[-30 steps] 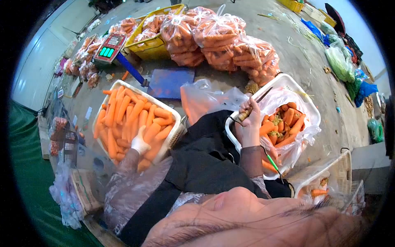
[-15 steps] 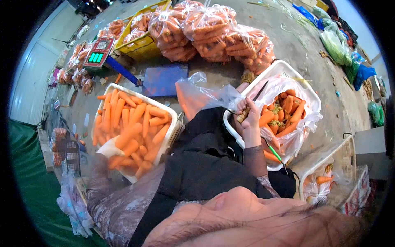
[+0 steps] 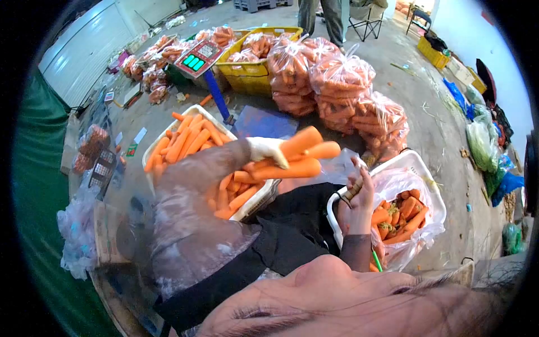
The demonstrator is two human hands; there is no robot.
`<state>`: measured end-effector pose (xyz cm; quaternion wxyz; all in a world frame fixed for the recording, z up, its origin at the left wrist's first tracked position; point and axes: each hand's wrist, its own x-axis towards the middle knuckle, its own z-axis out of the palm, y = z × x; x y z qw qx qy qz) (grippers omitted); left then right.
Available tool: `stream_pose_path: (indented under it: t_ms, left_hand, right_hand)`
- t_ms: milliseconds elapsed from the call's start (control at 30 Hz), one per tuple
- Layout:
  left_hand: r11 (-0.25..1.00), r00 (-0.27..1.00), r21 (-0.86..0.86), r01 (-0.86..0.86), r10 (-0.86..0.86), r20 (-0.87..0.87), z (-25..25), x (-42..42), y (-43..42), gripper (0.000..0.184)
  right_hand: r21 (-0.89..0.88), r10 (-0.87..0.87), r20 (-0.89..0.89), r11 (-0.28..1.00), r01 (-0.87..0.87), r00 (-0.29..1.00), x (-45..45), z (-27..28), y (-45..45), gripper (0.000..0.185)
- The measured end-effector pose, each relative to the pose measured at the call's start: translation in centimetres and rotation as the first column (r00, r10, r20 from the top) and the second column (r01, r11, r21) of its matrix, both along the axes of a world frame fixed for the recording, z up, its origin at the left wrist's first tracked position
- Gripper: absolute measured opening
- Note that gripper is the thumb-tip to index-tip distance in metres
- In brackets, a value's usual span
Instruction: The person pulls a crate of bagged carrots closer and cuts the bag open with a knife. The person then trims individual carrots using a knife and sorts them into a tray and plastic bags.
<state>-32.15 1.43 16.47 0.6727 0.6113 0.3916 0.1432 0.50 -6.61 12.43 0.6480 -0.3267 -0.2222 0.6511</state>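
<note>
My left hand (image 3: 266, 150), in a white glove, is wrapped around several carrots (image 3: 300, 168) and holds them over the lap, close to a clear plastic bag (image 3: 335, 168). Below that arm stands a white crate of loose carrots (image 3: 188, 140), partly hidden by the blurred sleeve. My bare right hand (image 3: 362, 196) grips a knife by its light brown handle (image 3: 353, 188); the blade is hard to make out now. Its fingertips are up at the bag's edge. Beside it a white crate (image 3: 438, 191), lined with thin plastic, contains shorter carrots (image 3: 401, 213).
A blue platform scale (image 3: 264, 122) with a lit display (image 3: 196, 62) stands ahead. Behind it are bagged carrots (image 3: 342, 78) and a yellow crate (image 3: 241, 76). A person's legs (image 3: 325, 19) show at the back. Vegetable bags (image 3: 483, 140) lie along the right wall.
My left hand has lifted several carrots out of the left crate and carried them right, towards the bag. The view has tilted up. My right hand still holds the knife.
</note>
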Motion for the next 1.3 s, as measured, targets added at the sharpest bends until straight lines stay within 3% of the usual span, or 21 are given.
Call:
stream_pose_path:
  t_ms: [100,167,233,267,300,400,433,567,667,700,933,967,1033,1067,1100,1167,1300]
  left_hand:
    - [0.991,0.99,-0.039,0.124,-0.127,-0.068,-3.7,5.8,4.9,0.084]
    - [0.981,0.973,-0.07,0.18,-0.188,-0.133,-5.4,8.4,6.8,0.083]
    - [0.968,0.95,-0.109,0.228,-0.246,-0.194,-7.0,10.2,8.0,0.083]
    - [0.96,0.938,-0.133,0.246,-0.271,-0.217,-7.7,10.8,8.2,0.083]
    - [0.952,0.925,-0.159,0.262,-0.295,-0.241,-8.3,11.4,8.7,0.083]
    - [0.922,0.884,-0.239,0.305,-0.368,-0.29,-10.0,13.1,9.9,0.083]
    - [0.909,0.868,-0.268,0.32,-0.394,-0.302,-10.5,13.7,10.6,0.082]
    - [0.838,0.773,-0.401,0.37,-0.518,-0.368,-11.2,15.6,13.3,0.082]
    - [0.797,0.703,-0.487,0.357,-0.572,-0.421,-10.4,15.5,15.5,0.082]
    - [0.775,0.655,-0.417,0.474,-0.627,-0.422,-10.0,14.8,15.8,0.079]
    - [0.661,0.624,-0.369,0.653,-0.746,-0.233,-15.1,8.8,16.9,0.078]
    - [0.607,0.607,-0.476,0.637,-0.775,-0.177,-15.5,7.7,17.4,0.077]
    - [0.639,0.57,-0.478,0.603,-0.764,-0.304,-14.9,5.4,17.8,0.071]
    - [0.618,0.565,-0.541,0.57,-0.773,-0.289,-13.1,4.7,17.9,0.072]
    - [0.597,0.564,-0.601,0.532,-0.779,-0.274,-11.6,4.0,17.9,0.073]
    - [0.687,0.635,-0.558,0.466,-0.699,-0.329,-12.3,2.4,18.9,0.072]
    - [0.763,0.87,-0.538,0.359,-0.481,-0.103,-11.4,1.8,17.5,0.072]
  right_hand:
    - [-0.053,0.11,0.287,0.994,-0.099,0.952,-0.7,1.7,3.6,0.039]
    - [-0.058,0.261,0.445,0.963,-0.264,0.856,-1.7,3.2,5.0,0.045]
    - [-0.011,0.282,0.613,0.937,-0.348,0.738,-3.8,3.9,5.6,0.05]
    - [-0.05,0.37,0.564,0.908,-0.417,0.738,-4.6,4.7,5.6,0.054]
    - [0.023,0.369,0.555,0.889,-0.457,0.746,-5.5,4.2,6.1,0.055]
    - [0.002,0.351,0.583,0.901,-0.433,0.733,-7.4,4.4,6.0,0.046]
    - [0.075,0.3,0.531,0.915,-0.397,0.792,-7.0,2.8,6.6,0.041]
    - [0.045,0.238,0.314,0.963,-0.264,0.919,-3.4,3.4,6.1,0.038]
    - [-0.006,0.188,0.289,0.981,-0.195,0.939,-1.8,2.8,5.8,0.041]
    - [0.006,0.199,0.263,0.978,-0.207,0.944,-1.3,2.6,5.8,0.044]
    - [0.023,0.221,0.122,0.974,-0.225,0.968,0.7,3.5,5.5,0.054]
    - [0.022,0.214,0.123,0.976,-0.218,0.969,1.0,3.5,5.4,0.054]
    - [0.013,0.268,0.094,0.963,-0.27,0.959,1.4,3.6,5.0,0.055]
    - [0.014,0.265,0.091,0.963,-0.268,0.96,1.4,3.6,4.8,0.055]
    - [0.014,0.278,0.092,0.96,-0.28,0.956,1.3,3.7,4.6,0.055]
    - [0.022,0.309,0.091,0.95,-0.312,0.947,0.7,4.0,4.2,0.055]
    - [-0.041,0.291,0.106,0.957,-0.288,0.951,-1.1,3.6,3.1,0.049]
